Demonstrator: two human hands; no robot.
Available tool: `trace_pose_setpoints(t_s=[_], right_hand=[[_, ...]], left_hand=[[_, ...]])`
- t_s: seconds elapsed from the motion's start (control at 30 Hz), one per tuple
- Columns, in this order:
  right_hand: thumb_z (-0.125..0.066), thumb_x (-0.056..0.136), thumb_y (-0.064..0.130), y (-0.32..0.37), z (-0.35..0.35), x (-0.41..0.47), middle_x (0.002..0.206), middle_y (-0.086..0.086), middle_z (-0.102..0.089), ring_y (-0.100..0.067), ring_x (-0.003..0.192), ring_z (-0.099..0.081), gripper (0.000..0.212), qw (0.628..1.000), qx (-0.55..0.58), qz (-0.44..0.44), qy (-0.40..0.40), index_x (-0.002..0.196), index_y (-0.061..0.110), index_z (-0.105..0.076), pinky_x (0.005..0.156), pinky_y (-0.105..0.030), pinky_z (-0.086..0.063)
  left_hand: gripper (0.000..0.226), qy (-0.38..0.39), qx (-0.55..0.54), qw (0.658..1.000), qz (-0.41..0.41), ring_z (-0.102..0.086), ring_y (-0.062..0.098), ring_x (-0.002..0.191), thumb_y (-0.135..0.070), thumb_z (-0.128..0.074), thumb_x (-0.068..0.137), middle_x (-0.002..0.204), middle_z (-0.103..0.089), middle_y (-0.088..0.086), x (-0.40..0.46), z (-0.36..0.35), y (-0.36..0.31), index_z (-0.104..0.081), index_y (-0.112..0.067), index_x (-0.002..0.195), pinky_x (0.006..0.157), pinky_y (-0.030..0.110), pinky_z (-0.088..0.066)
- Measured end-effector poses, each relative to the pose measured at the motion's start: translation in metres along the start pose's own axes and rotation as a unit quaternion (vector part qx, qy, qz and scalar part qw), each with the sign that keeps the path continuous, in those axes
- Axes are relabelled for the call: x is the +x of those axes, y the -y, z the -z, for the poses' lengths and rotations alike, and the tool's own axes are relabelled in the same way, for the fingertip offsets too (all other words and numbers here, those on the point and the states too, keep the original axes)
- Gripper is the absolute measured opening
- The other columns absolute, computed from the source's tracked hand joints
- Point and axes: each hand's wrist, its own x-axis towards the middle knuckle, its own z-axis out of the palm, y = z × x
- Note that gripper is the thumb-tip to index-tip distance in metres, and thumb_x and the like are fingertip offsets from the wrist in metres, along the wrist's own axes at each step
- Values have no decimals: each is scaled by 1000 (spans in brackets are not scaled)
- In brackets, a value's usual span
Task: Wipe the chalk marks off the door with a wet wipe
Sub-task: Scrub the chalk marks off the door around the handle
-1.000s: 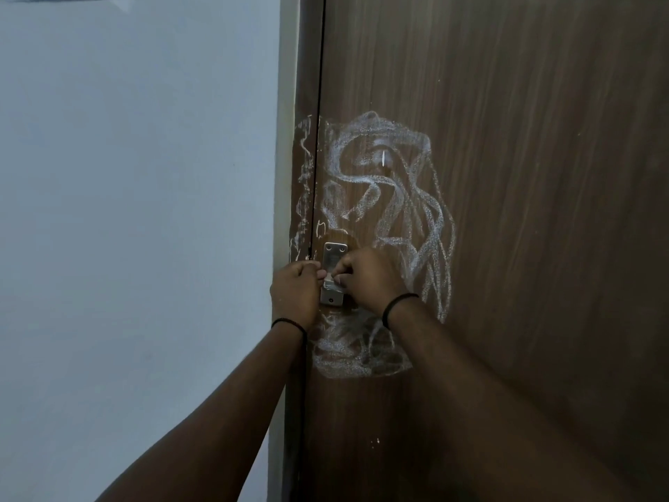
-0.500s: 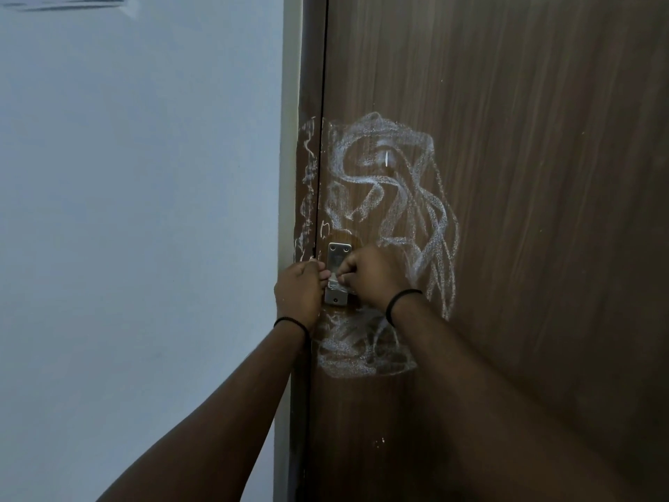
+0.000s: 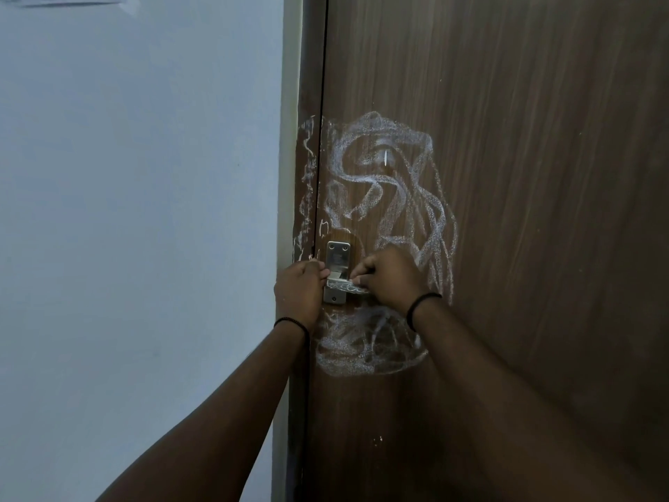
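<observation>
White chalk marks (image 3: pixel 391 197) scrawl over the brown door (image 3: pixel 543 211) above and below a metal lock plate (image 3: pixel 338 253), and more chalk runs down the door frame (image 3: pixel 307 182). Both my hands are raised in front of the plate. My left hand (image 3: pixel 298 291) and my right hand (image 3: pixel 389 277) each pinch one end of a small pale strip, which looks like the wet wipe (image 3: pixel 342 284), stretched between them across the lower part of the plate. Most of the wipe is hidden by my fingers.
A pale blue wall (image 3: pixel 144 211) fills the left side up to the door frame. A black band sits on each wrist. The door is shut, with a dark gap line along its left edge.
My hands were pinched close together over the plate. They have drawn apart, the right one moving right, and the pale strip now spans the gap between them.
</observation>
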Motion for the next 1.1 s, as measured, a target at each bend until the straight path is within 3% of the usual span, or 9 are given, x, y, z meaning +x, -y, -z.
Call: trace_pose_setpoints(t_s=[0.13, 0.3, 0.4, 0.53, 0.63, 0.77, 0.9, 1.0, 1.1], right_hand=[[-76, 82, 11, 3, -5, 1, 80, 5, -74, -2, 74, -66, 5, 1000, 8, 3, 3, 81, 15, -78, 74, -24, -56], [-76, 83, 13, -25, 15, -13, 78, 13, -71, 3, 73, -63, 7, 999, 13, -35, -23, 83, 19, -78, 64, -11, -46], [-75, 84, 11, -30, 19, -16, 72, 13, -69, 3, 66, -60, 8, 998, 10, -44, -40, 82, 19, -78, 62, -13, -45], [-72, 87, 12, -28, 9, -15, 84, 3, -75, -3, 73, -64, 10, 996, -11, -55, -62, 84, 18, -79, 70, -21, -49], [-69, 89, 14, -21, -5, -16, 86, 7, -75, -3, 77, -64, 12, 996, -26, -41, -75, 87, 21, -78, 82, -27, -53], [-66, 90, 12, 0, -28, -6, 93, 7, -75, 3, 78, -61, 16, 997, -21, 4, -71, 90, 23, -76, 67, -12, -44], [-67, 90, 11, 15, -42, 7, 99, 6, -75, 4, 80, -57, 15, 998, -26, 27, -46, 97, 21, -77, 64, -3, -33], [-70, 89, 14, 10, -36, 2, 100, 5, -74, 1, 84, -61, 14, 996, 29, 19, -86, 100, 19, -76, 77, -14, -49], [-68, 90, 15, -7, -23, -11, 103, 2, -74, -8, 92, -66, 17, 986, 49, -22, -155, 107, 15, -74, 84, -24, -53]], left_hand=[[23, 2, -2, 1000, 2, -71, 26, 92, -18, -50, 95, 92, -75, 9, 1, 1, -1, -70, -18, 84, 93, 47, -54], [24, 4, -23, 1000, 4, -71, 29, 94, -15, -50, 97, 92, -74, 11, 2, 0, 2, -70, -16, 83, 94, 47, -54], [24, 2, -22, 1000, 1, -71, 27, 94, -16, -49, 98, 92, -74, 9, 2, 0, 4, -69, -18, 84, 94, 45, -54], [23, 10, -19, 1000, 1, -70, 25, 96, -16, -47, 99, 98, -74, 11, 0, 4, 5, -69, -15, 91, 95, 44, -54], [23, 12, -23, 1000, 17, -69, 29, 99, -14, -47, 99, 100, -73, 13, -1, 7, 9, -69, -13, 93, 97, 45, -53], [24, 7, -13, 999, 29, -70, 28, 97, -15, -46, 99, 99, -73, 14, -2, 11, 22, -69, -14, 91, 97, 47, -52], [25, -2, -1, 1000, 27, -70, 26, 93, -16, -48, 97, 93, -74, 9, -2, 15, 26, -70, -19, 86, 95, 46, -53], [25, -8, 18, 1000, 9, -71, 21, 88, -19, -48, 96, 88, -75, 4, -1, 17, 25, -71, -22, 84, 89, 40, -56], [23, -4, 27, 1000, -8, -72, 19, 87, -20, -49, 96, 87, -75, 1, 2, 16, 25, -71, -24, 87, 88, 38, -57]])
